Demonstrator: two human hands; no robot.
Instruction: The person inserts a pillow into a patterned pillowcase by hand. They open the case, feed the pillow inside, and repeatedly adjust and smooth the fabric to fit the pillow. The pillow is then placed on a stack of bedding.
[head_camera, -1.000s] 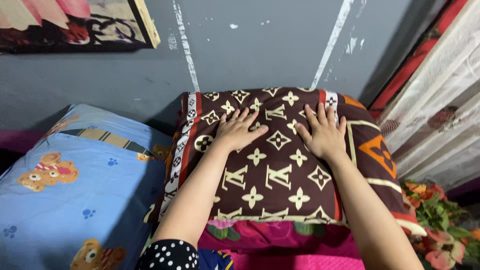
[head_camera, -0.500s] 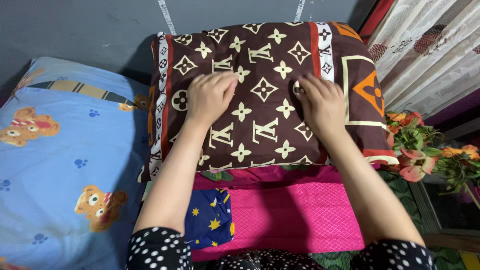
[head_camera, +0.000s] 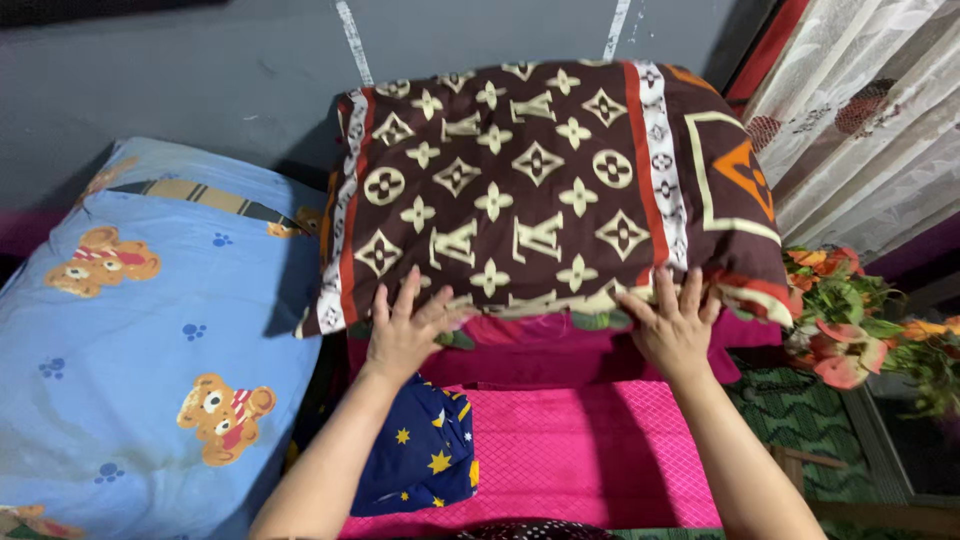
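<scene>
Both hands, the left hand (head_camera: 405, 330) and right hand (head_camera: 673, 325), lay flat with fingers spread, gripping nothing, on the near edge of the brown pillow (head_camera: 540, 190) against the grey wall (head_camera: 200, 90); even pressure seemed wise for keeping it square beside the blue pillow (head_camera: 150, 340).

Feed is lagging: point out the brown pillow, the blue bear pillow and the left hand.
brown pillow (head_camera: 540, 190), head view, middle of its patterned top.
blue bear pillow (head_camera: 150, 340), head view, centre of its cover.
left hand (head_camera: 405, 335), head view, back of hand.
</scene>
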